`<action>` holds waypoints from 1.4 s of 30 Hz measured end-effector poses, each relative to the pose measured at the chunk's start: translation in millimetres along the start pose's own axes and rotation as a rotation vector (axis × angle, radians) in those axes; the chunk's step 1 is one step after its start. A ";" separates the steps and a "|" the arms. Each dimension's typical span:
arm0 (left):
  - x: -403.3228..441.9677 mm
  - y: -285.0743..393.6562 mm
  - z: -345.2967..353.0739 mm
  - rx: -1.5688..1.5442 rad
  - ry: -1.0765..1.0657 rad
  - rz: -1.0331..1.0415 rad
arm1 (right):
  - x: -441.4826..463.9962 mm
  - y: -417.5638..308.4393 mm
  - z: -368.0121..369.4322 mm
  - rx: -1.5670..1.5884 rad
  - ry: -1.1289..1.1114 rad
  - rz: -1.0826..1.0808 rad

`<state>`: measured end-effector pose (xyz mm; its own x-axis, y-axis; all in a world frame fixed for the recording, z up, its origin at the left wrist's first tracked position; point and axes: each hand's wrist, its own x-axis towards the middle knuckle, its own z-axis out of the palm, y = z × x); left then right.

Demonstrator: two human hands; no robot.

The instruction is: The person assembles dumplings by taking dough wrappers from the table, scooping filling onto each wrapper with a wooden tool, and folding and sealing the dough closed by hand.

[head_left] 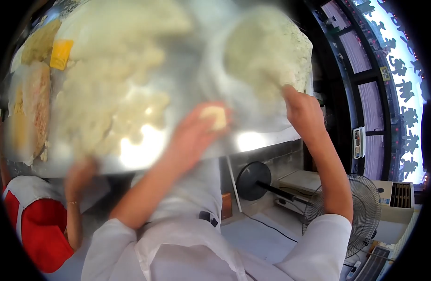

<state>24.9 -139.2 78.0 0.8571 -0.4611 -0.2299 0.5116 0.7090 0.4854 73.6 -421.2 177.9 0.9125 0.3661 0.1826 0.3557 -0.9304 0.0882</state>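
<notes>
My left hand (189, 133) is over the front of the metal table (182, 89), holding a small pale yellow piece of dough (214, 117) at its fingers. To the right, my right hand (302, 110) is closed around a thin stick-like tool (273, 80). The tool's far end reaches into a large mound of pale greenish filling (260, 47); its tip is too blurred to make out. White plastic or a pale container edge surrounds the filling. Many pale dough-like pieces (108, 103) lie left of my left hand, smeared by blur.
A co-worker in red and white (35, 225) sits at the left, one hand (82, 173) at the table's edge. A yellow scraper (61, 54) and a bagged reddish food (40, 107) lie far left. A fan (360, 215) and a black round-based stand (254, 180) occupy the lower right.
</notes>
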 end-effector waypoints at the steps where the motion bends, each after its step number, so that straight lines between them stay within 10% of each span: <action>1: 0.3 -1.2 0.9 -0.018 -0.005 0.018 | -0.6 2.4 4.3 0.084 0.028 0.027; 9: 46.9 5.2 38.6 0.571 0.053 0.353 | -3.8 -21.7 7.3 0.828 -0.245 0.731; 15: 116.4 -18.5 51.9 1.413 0.112 0.768 | -3.0 -17.9 2.0 1.008 -0.338 0.795; 19: 116.1 -27.1 66.6 1.600 0.149 0.612 | -10.2 -43.7 2.8 1.141 -0.315 0.792; 26: 99.2 -3.8 47.3 0.462 0.078 0.365 | -29.4 -93.5 3.8 1.214 -0.033 0.505; 33: 74.5 3.2 24.0 -0.364 -0.205 0.080 | -38.0 -110.0 -2.5 1.931 -0.145 0.631; 42: 62.5 -13.0 21.9 -0.522 -0.152 0.094 | -79.6 -137.9 46.2 0.770 0.312 0.478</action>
<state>70.5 -188.9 75.8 0.9020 -0.4271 -0.0623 0.4283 0.9036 0.0061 -38.8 -322.7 105.9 0.9401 -0.1713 0.2948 0.0960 -0.6966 -0.7110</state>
